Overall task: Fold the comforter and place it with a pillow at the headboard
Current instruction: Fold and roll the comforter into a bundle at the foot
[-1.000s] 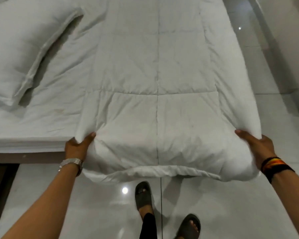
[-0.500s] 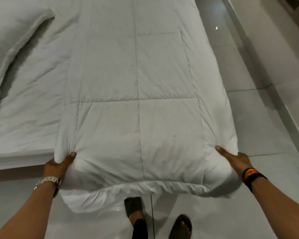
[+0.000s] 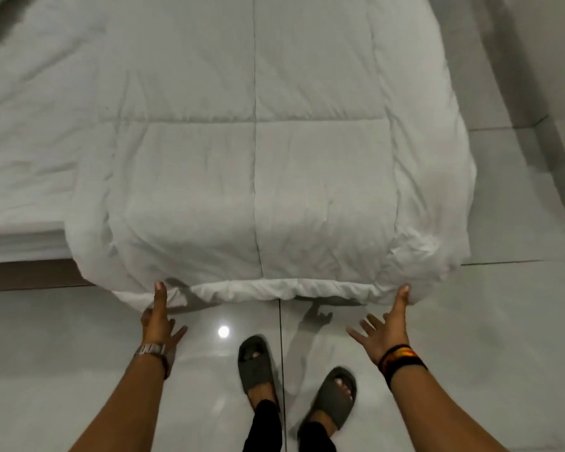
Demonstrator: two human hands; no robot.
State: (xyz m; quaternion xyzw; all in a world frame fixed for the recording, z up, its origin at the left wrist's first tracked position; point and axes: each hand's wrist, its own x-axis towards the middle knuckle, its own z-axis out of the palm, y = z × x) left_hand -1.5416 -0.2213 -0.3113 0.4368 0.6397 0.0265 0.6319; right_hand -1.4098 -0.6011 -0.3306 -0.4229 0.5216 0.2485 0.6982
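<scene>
The white quilted comforter (image 3: 255, 177) lies in a long folded strip along the right side of the bed, and its near end hangs over the bed's edge above the floor. My left hand (image 3: 159, 319) is below the hem near its left corner, with one straight finger touching the fabric and the others spread. At the hem's right corner my right hand (image 3: 387, 327) does the same, fingers splayed. Neither hand grips the comforter. No pillow shows clearly; only a shadowed fold sits at the top left corner.
The white bed sheet (image 3: 40, 132) is bare to the left of the comforter, above the brown bed frame (image 3: 30, 274). Glossy grey floor tiles (image 3: 503, 321) run in front and to the right, up to a wall (image 3: 555, 60). My feet in grey slippers (image 3: 258, 363) stand just short of the bed.
Both hands let go of the comforter's side corners and dropped to the hem with fingers spread. The view shifted left and nearer, and the pillow slid out of the frame.
</scene>
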